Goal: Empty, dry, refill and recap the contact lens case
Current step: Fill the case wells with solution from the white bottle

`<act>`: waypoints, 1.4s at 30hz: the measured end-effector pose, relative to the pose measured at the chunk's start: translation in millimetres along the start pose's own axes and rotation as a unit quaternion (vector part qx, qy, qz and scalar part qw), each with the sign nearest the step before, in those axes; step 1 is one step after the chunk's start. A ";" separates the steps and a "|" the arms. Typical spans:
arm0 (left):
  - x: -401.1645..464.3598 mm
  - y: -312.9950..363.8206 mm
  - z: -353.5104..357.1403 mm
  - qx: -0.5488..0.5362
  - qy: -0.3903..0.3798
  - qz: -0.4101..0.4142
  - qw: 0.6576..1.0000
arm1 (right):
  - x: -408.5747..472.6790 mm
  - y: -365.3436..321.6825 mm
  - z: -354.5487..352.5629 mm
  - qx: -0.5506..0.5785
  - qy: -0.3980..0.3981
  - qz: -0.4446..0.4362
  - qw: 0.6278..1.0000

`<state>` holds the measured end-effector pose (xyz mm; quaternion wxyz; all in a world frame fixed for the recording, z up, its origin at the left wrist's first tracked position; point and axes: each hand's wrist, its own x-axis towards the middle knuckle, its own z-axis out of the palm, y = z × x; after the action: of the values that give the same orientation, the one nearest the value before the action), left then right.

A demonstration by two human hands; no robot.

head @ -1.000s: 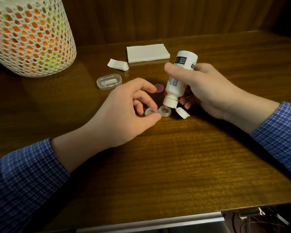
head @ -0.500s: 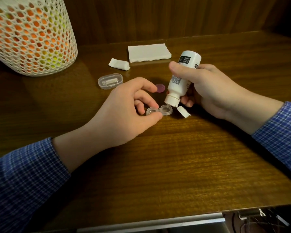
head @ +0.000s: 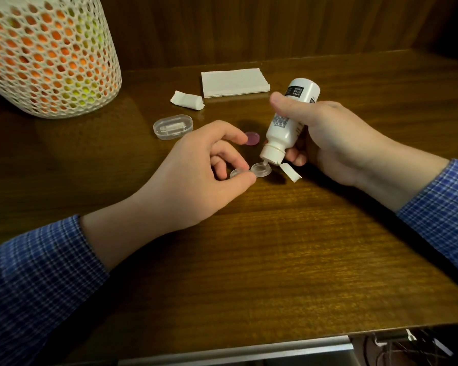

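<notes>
A clear two-well contact lens case [head: 259, 170] lies uncapped on the wooden table [head: 275, 247]. My left hand [head: 196, 180] pinches its left well between thumb and fingers. My right hand [head: 328, 138] grips a white solution bottle [head: 286, 122], tipped nozzle-down, with the tip right over the right well. The bottle's flip cap [head: 290, 172] hangs open beside the case. A purple cap [head: 252, 138] lies on the table just behind the case.
A folded white tissue stack [head: 233, 82] and a crumpled tissue [head: 187, 100] lie at the back. A clear oval container [head: 173, 127] sits left of the purple cap. A white mesh basket [head: 45, 54] with orange and yellow contents stands far left.
The bottle has tilted further, its base swinging right, and its nozzle has come down onto the right well. My left hand has kept hold of the case.
</notes>
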<state>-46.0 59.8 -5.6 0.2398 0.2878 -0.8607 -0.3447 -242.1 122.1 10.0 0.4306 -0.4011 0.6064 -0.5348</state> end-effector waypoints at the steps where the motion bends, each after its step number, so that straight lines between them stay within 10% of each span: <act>1: 0.1 -0.1 -0.2 -0.002 0.000 0.000 1.000 | 0.6 0.2 0.0 0.000 0.000 0.001 1.000; 42: -0.8 -0.2 0.1 0.014 -0.014 0.003 1.000 | -0.7 0.3 3.9 -0.011 -0.001 -0.017 1.000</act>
<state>-45.4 60.3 -5.9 0.2249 0.2839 -0.8693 -0.3362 -238.2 121.7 9.6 0.4177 -0.4161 0.6049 -0.5353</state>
